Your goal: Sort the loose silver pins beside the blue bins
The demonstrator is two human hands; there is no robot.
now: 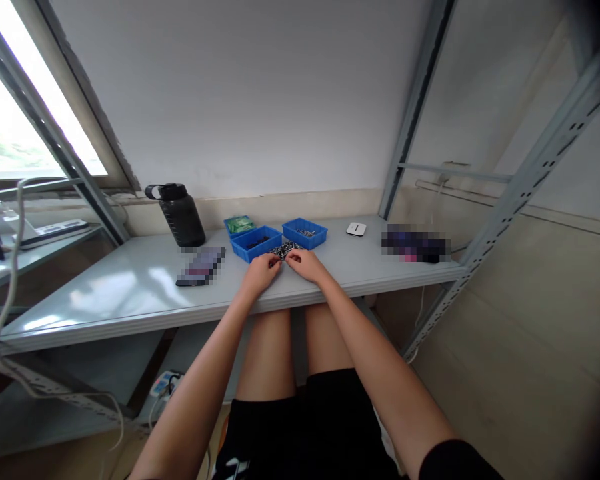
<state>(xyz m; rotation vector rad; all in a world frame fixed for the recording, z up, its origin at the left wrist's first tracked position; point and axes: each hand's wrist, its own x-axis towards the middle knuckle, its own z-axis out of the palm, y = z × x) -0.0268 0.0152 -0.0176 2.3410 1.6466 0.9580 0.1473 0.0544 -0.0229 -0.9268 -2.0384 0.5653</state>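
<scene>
My left hand (261,269) and my right hand (304,263) rest on the grey shelf-table (130,287), fingertips almost meeting. Both are curled in a pinch at the near edge of a small heap of dark metal parts (283,250). What sits between the fingers is too small to name. Just behind the heap stand two blue trays: the left blue tray (256,243) holds dark pieces, the right blue tray (305,233) holds a few small parts. A third blue tray with green contents (239,225) is further back.
A black water bottle (181,215) stands at the back left. A dark flat object (201,266) lies left of my hands, a white small device (356,229) and a dark object (414,244) to the right. Metal rack uprights (525,187) frame the shelf. Cables hang at left.
</scene>
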